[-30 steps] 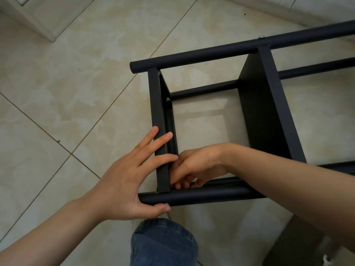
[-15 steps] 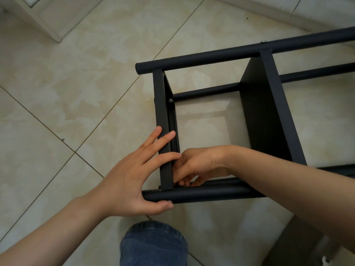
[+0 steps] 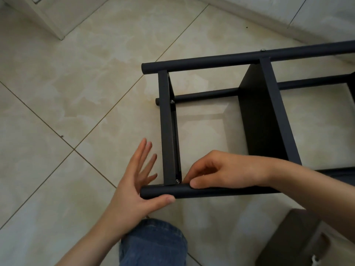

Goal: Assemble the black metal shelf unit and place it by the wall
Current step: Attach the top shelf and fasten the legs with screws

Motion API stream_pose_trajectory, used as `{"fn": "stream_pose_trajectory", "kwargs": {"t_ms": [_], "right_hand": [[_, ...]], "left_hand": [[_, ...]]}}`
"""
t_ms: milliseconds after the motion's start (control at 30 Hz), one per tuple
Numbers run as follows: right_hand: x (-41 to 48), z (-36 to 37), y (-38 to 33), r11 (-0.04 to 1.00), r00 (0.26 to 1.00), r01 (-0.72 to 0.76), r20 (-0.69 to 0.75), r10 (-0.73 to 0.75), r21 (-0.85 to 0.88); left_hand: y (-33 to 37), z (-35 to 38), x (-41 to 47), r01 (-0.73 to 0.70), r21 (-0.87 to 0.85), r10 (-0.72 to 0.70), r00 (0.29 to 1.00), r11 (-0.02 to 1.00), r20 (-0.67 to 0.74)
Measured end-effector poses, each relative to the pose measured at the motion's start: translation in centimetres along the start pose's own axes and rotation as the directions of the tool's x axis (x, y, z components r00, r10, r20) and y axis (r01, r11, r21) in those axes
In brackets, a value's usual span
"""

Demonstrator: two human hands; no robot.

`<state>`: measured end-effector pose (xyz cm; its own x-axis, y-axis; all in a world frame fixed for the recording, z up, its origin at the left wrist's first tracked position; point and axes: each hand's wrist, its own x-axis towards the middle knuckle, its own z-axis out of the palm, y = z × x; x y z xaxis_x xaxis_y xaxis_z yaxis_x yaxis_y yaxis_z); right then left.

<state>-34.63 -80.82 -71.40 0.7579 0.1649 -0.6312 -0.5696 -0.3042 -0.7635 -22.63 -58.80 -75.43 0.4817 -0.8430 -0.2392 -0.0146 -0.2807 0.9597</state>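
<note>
The black shelf unit lies on its side on the tiled floor. Its end shelf panel [image 3: 168,131] and a second panel [image 3: 263,121] span between the far tube [image 3: 211,61] and the near tube [image 3: 159,191]. A small screw [image 3: 177,181] shows at the near corner of the end panel. My left hand [image 3: 132,191] is flat with spread fingers, its palm against the near tube's end and its thumb under the tube. My right hand [image 3: 226,169] has its thumb on the near tube and its fingers curled behind it, right beside the screw.
My knee in blue jeans [image 3: 153,244] is at the bottom centre. A brown cardboard box [image 3: 288,237] sits at the lower right. The wall's baseboard [image 3: 269,18] runs along the top right, and a white corner [image 3: 48,22] stands at the top left.
My left fingers have come off the end panel and now spread beside it. My right hand has pulled up from inside the corner, uncovering the screw, and its thumb now lies on the near tube.
</note>
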Motion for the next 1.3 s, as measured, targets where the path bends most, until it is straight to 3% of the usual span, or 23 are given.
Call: {"fn": "stream_pose_trajectory", "kwargs": {"t_ms": [133, 233, 367, 667, 967, 1300], "right_hand": [[-1.0, 0.4, -0.5, 0.995, 0.995, 0.046, -0.089, -0.053, -0.083], [-1.5, 0.8, -0.5, 0.984, 0.991, 0.078, -0.092, -0.094, -0.163], [-2.1, 1.5, -0.3, 0.954, 0.985, 0.087, -0.119, -0.126, -0.287], [-4.3, 1.6, -1.1, 0.899, 0.951, 0.023, -0.268, -0.154, -0.436], [-8.0, 1.5, -2.2, 0.732, 0.959, -0.112, -0.265, -0.097, -0.672], [-12.6, -0.5, -7.9, 0.621, 0.833, -0.251, -0.493, -0.251, -0.742]], "left_hand": [[-1.8, 2.9, -1.1, 0.191, -0.293, -0.221, 0.973, 0.937, -0.073], [-1.7, 4.6, -1.4, 0.263, -0.259, -0.268, 0.963, 0.929, 0.015], [-1.3, 5.6, -1.0, 0.309, -0.183, -0.317, 0.948, 0.933, -0.015], [0.8, 5.9, 0.0, 0.257, -0.122, -0.267, 0.961, 0.959, -0.077], [3.8, 6.0, -0.2, 0.198, -0.1, -0.204, 0.977, 0.975, -0.054], [15.0, 3.0, 1.8, 0.076, 0.01, -0.075, 0.995, 0.997, -0.062]]}}
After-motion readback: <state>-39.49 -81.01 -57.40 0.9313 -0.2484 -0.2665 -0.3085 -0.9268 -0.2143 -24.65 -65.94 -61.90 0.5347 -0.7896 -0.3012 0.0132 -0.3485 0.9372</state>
